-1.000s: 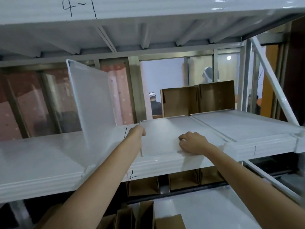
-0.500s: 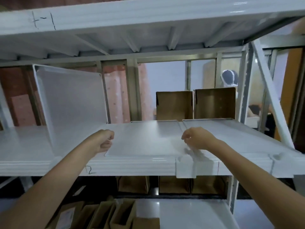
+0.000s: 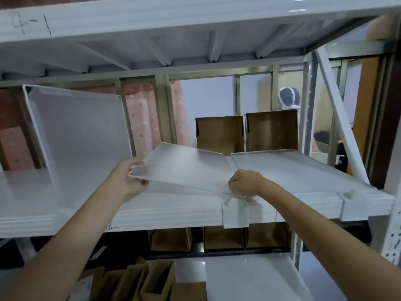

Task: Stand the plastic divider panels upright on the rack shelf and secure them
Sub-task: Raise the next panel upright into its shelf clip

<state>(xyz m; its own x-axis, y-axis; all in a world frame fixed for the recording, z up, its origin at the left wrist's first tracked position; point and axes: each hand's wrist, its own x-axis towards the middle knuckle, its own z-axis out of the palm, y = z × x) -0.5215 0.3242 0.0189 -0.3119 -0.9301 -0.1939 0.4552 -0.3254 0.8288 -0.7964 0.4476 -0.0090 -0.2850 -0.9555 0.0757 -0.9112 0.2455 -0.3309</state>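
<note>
A translucent white divider panel [image 3: 186, 168] is tilted up off the white rack shelf [image 3: 65, 205], its left edge raised and its right edge down near the shelf front. My left hand [image 3: 130, 177] grips its raised front-left corner. My right hand [image 3: 244, 184] is closed at the panel's low front-right corner, just above a white clip [image 3: 235, 213] on the shelf's front lip. Another divider panel [image 3: 80, 135] stands upright at the left. A third panel [image 3: 288, 166] lies flat on the shelf to the right.
Two brown cardboard boxes [image 3: 245, 133] stand at the back of the shelf. A second white clip [image 3: 355, 205] sits on the front lip at the right, by a diagonal brace [image 3: 338, 114]. More cardboard boxes [image 3: 152, 283] fill the lower level. A person stands behind the rack.
The middle panel lay flat on the shelf; my left hand has now taken its left corner and lifted that side. My right hand stays at the panel's front-right corner.
</note>
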